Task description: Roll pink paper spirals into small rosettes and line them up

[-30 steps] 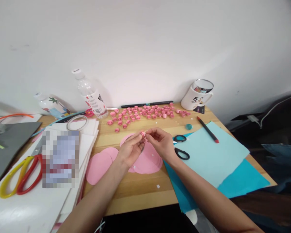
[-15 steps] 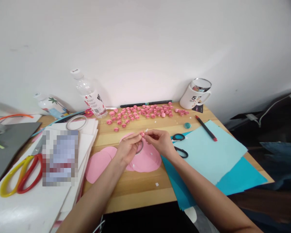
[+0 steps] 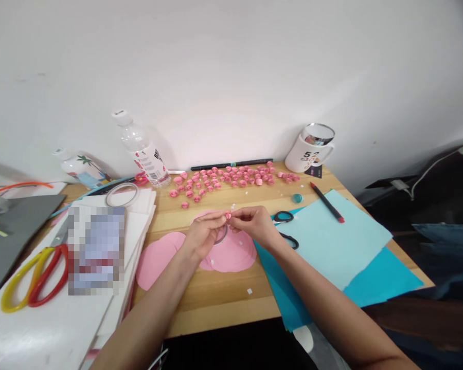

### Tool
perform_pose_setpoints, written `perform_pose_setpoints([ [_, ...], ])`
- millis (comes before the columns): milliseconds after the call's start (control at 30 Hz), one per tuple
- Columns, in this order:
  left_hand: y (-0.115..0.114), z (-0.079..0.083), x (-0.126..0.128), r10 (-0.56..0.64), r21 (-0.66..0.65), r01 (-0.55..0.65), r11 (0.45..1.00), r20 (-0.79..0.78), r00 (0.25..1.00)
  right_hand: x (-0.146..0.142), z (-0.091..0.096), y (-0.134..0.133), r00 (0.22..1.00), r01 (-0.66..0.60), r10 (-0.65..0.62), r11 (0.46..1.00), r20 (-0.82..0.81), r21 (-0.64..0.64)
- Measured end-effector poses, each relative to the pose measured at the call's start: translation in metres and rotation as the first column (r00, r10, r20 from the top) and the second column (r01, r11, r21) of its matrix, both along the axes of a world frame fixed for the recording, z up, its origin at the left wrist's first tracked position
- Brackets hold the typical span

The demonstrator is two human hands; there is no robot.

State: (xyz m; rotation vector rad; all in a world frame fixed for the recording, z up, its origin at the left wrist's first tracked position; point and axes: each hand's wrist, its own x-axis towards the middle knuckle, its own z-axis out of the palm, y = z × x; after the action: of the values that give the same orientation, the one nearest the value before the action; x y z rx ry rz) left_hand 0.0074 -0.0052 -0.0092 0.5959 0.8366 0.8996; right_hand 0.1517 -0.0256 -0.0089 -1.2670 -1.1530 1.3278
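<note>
My left hand (image 3: 203, 236) and my right hand (image 3: 254, 224) meet over the middle of the wooden desk (image 3: 216, 303). Together their fingertips pinch a small rolled pink paper piece (image 3: 227, 216). Beneath the hands lie pink paper discs (image 3: 158, 259) and a tape ring (image 3: 220, 235), partly hidden. Several finished pink paper rolls (image 3: 227, 180) are scattered along the back of the desk. Black-handled scissors (image 3: 287, 228) rest just right of my right hand.
Light and darker blue paper sheets (image 3: 343, 246) cover the desk's right side with a red-tipped pen (image 3: 326, 202). A white mug (image 3: 310, 149) and two bottles (image 3: 141, 149) stand at the wall. White foam boards (image 3: 61, 313) with red and yellow loops (image 3: 31, 277) lie left.
Both hands have dropped slightly toward the pink discs while still working the small pink roll between the fingertips. Nothing else on the desk has moved.
</note>
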Motion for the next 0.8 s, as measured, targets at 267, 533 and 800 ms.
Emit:
perform_pose_setpoints([
  [267,0.0019,0.0046,-0.0023,-0.048,-0.09,0.05,0.995,0.027,0.998,0.0031,0.0038,0.0012,0.981,-0.078,0.06,0.993,-0.185,-0.091],
  [533,0.003,0.0038,-0.0036,-0.062,-0.123,0.065,0.99,0.029,0.998,0.0038,0.0014,0.0021,0.978,-0.09,0.067,0.99,-0.196,-0.113],
  [800,0.0027,0.0031,-0.0035,-0.071,-0.085,0.073,0.994,0.029,0.997,0.0035,0.0017,0.0022,0.976,-0.094,0.064,0.986,-0.21,-0.139],
])
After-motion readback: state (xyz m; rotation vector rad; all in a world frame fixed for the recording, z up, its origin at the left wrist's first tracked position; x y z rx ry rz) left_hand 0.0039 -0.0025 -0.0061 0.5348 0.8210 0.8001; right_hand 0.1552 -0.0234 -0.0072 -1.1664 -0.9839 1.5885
